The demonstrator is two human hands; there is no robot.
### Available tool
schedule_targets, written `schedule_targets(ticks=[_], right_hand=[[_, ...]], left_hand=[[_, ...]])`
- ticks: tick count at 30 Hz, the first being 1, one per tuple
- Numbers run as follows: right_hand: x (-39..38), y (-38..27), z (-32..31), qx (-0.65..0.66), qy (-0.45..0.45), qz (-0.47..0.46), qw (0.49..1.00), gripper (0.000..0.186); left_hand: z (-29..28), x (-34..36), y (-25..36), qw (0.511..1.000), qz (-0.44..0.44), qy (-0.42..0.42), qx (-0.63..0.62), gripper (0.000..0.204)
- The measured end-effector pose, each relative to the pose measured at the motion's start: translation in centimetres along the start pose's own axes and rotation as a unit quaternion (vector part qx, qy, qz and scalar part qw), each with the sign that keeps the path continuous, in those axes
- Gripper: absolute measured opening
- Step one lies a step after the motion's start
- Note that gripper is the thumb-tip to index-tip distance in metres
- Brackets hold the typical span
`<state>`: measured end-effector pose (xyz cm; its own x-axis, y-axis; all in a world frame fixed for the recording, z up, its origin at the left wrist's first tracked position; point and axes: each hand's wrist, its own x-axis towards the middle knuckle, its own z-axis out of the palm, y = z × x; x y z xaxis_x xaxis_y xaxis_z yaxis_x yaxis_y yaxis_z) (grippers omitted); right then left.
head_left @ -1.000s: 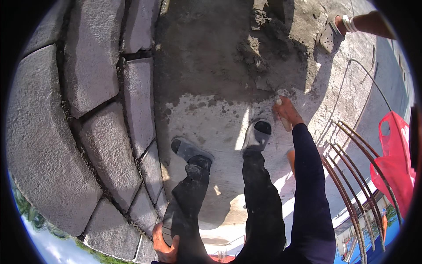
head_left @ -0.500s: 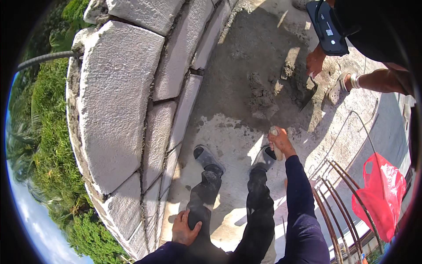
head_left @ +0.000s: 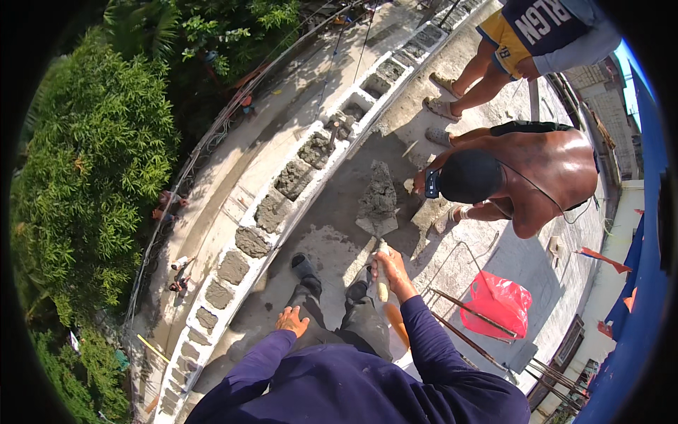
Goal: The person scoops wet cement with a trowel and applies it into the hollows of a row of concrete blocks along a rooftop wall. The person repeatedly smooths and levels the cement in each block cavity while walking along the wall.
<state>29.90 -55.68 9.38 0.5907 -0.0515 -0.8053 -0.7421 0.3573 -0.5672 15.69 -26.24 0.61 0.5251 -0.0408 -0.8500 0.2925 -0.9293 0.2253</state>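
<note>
My right hand (head_left: 394, 274) is closed around the pale handle of a pointed trowel (head_left: 382, 226). A tall heap of wet grey mortar (head_left: 379, 191) shows at the trowel's blade. Whether all of it rests on the blade or part lies on the floor behind, I cannot tell. My left hand (head_left: 292, 322) lies open by my left knee, fingers stretched, holding nothing. To the left runs a wall of white hollow blocks (head_left: 227, 249). Many of its cells hold grey mortar (head_left: 252, 242), while an open cell (head_left: 376, 85) shows farther along.
A bent-over co-worker (head_left: 544, 169) is close at the right, a hand near the mortar. Another person (head_left: 487, 63) stands behind. A red plastic bag (head_left: 498, 304) and rusty steel bars (head_left: 470, 339) are at the lower right. Beyond the wall, a road (head_left: 205, 212) lies below.
The view has tilted up, bringing the wall's top and both people into sight. The trowel blade, previously not visible, now shows beyond my right hand with mortar at it. My left hand remains by my knee.
</note>
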Motion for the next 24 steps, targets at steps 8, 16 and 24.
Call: schedule_targets(ticks=[8, 16, 24], right_hand=[[11.4, -13.5, 10.0, -0.033, 0.037, -0.144, 0.988, 0.017], [13.1, -8.4, 12.8, -0.243, 0.120, -0.162, 0.949, 0.027], [7.4, -11.6, 12.2, -0.543, 0.190, -0.228, 0.785, 0.038]], left_hand=[[-3.0, -2.1, -8.1, 0.988, -0.117, 0.005, -0.102, 0.062], [-1.6, -2.3, -11.9, 0.970, -0.187, -0.022, -0.153, 0.062], [-5.4, -1.1, -5.1, 0.944, -0.195, 0.060, -0.258, 0.064]])
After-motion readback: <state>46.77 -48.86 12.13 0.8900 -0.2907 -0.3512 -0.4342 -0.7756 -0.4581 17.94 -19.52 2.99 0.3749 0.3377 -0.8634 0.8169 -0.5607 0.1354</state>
